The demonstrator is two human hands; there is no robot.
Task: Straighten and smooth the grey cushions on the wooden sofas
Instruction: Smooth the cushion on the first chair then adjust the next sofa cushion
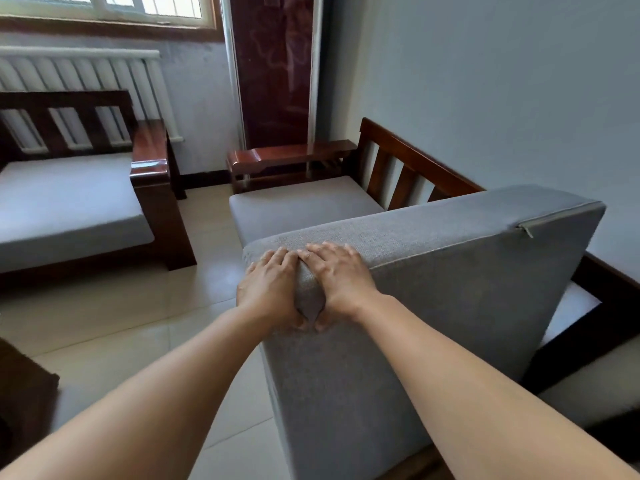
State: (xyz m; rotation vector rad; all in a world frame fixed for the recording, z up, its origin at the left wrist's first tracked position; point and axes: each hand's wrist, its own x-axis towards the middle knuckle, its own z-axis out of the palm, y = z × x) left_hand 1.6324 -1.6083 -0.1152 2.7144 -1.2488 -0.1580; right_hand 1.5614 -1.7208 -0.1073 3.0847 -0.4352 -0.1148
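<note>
A thick grey cushion (450, 289) stands tilted on its edge over the right wooden sofa (408, 157), its zipper at the upper right. My left hand (268, 289) and my right hand (341, 278) grip its near upper corner side by side, fingers over the top edge and thumbs pinching the fabric below. A flat grey seat cushion (301, 206) lies on the same sofa beyond. Another grey seat cushion (65, 209) lies on the left wooden sofa (152, 168).
A white radiator (79, 77) runs under the window behind the left sofa. A dark red panel (273, 64) stands in the corner. Pale floor tiles (114, 313) lie between the sofas. A dark wooden piece (24, 393) sits at the lower left.
</note>
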